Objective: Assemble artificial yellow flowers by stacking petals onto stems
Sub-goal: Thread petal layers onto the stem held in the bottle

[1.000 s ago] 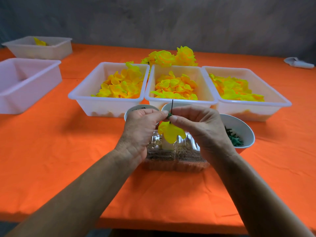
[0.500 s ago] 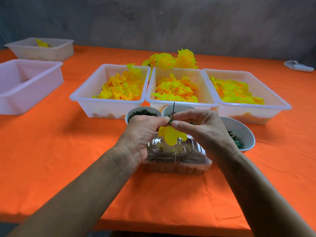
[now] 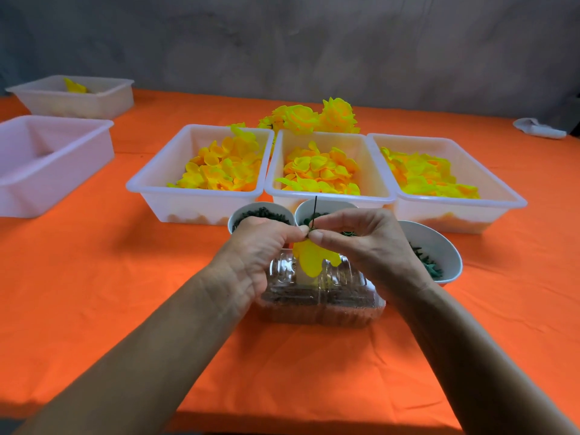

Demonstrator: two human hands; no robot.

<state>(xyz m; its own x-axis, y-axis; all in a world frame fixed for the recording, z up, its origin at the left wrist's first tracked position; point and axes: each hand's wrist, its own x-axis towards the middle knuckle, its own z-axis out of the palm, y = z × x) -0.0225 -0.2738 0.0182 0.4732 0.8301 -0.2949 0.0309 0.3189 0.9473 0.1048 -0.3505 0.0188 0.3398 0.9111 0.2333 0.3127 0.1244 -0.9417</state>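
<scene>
Both hands' grip [image 3: 309, 232] above petal [image 3: 312, 259]

A single wide-angle view from the person's head looks forward and down across the orange tabletop [image 3: 94, 293]. Both forearms reach in from the lower edge, close to the lens, and a grey wall [image 3: 282, 42] closes off the far side.

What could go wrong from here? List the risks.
1. Both hands, left hand and right hand, pinch the thin dark stem by the fingertips only; it may slip or bend.
2. The yellow petal hangs loose below the pinch and could slide off.
3. The wrists hover over the clear plastic container and beside the white bowls; a jolt might tip them.
</scene>
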